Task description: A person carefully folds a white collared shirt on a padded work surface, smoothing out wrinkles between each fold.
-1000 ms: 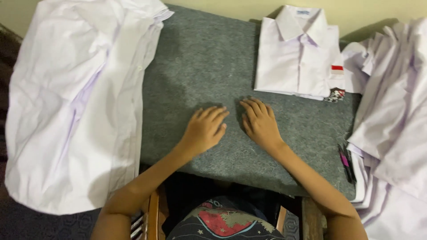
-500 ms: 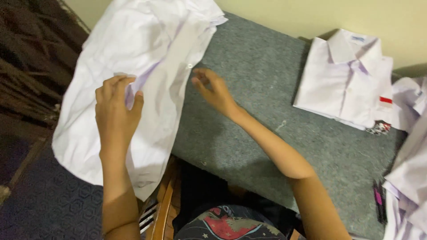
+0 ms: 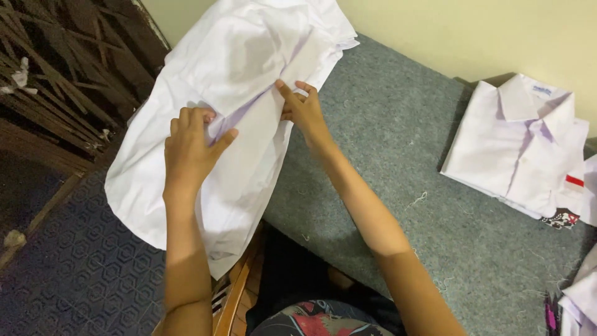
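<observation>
A crumpled white shirt (image 3: pixel 249 68) lies over the left end of a grey felt-covered table (image 3: pixel 398 155) and hangs off its left edge. My left hand (image 3: pixel 189 146) grips a fold of this shirt near its middle. Further up, at the table's edge, my right hand (image 3: pixel 301 106) pinches the same shirt's cloth with fingers and thumb. Both arms reach to the left across the table.
A neatly folded white shirt (image 3: pixel 519 146) with a red tag lies at the right of the table. More white cloth (image 3: pixel 581 298) shows at the lower right corner. A dark wooden lattice (image 3: pixel 62 68) and patterned blue floor (image 3: pixel 74 274) are at the left. A yellow wall is behind.
Both hands left the bare grey table and moved left onto the crumpled shirt. They now grip its cloth, and the view has swung left.
</observation>
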